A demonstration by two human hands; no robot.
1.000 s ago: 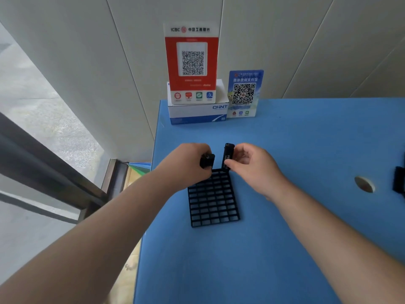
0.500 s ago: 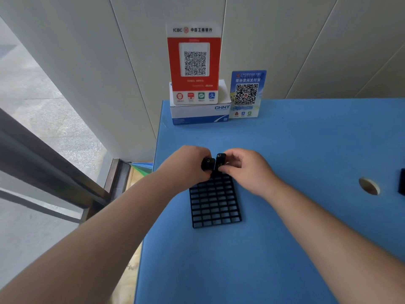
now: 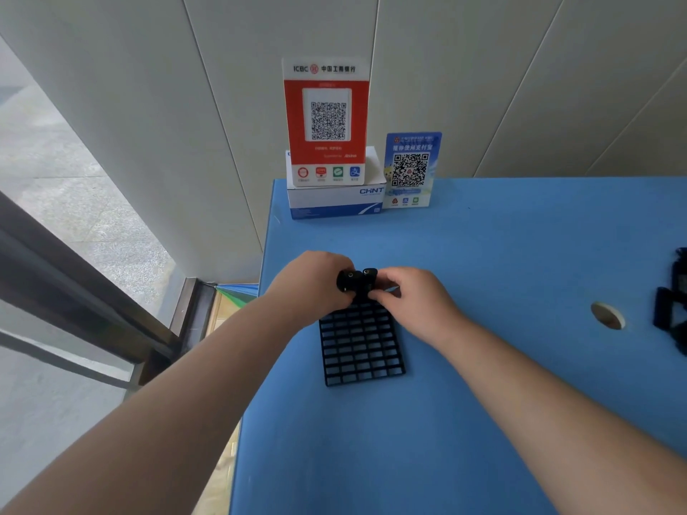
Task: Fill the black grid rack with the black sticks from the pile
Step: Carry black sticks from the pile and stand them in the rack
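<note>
A black grid rack [image 3: 360, 343] lies flat on a blue table [image 3: 483, 254]; all the places here are told from this rack. Both hands meet at the far end of the rack; they are close together, almost touching. The left hand [image 3: 316, 284] is at the far left corner of the rack; its fingers are curled round a black stick [image 3: 347, 280]; the round end of that stick faces the camera. The right hand [image 3: 412, 299] is at the far right corner of the rack; its thumb and fingers pinch a second black stick [image 3: 369, 278]; this one stands up, just beside the first stick, and the two look like they touch. The bottom of the second stick is at the far row of the rack; I cannot tell if it is inside a hole, because the fingers hide it. The holes of the rack nearer than the hands show blue table through them.

Well to the right of the rack, at the edge of the view, lies the pile of black sticks [image 3: 673, 310]; it is blurry and cut off. Between the rack and the pile there is a round hole [image 3: 608, 315] in the table.

Far behind the rack, by the wall, stands a white box [image 3: 334, 200]; a red sign [image 3: 326, 120] with a square code leans on top of it; a blue sign [image 3: 410, 171] stands just right of the box.
</note>
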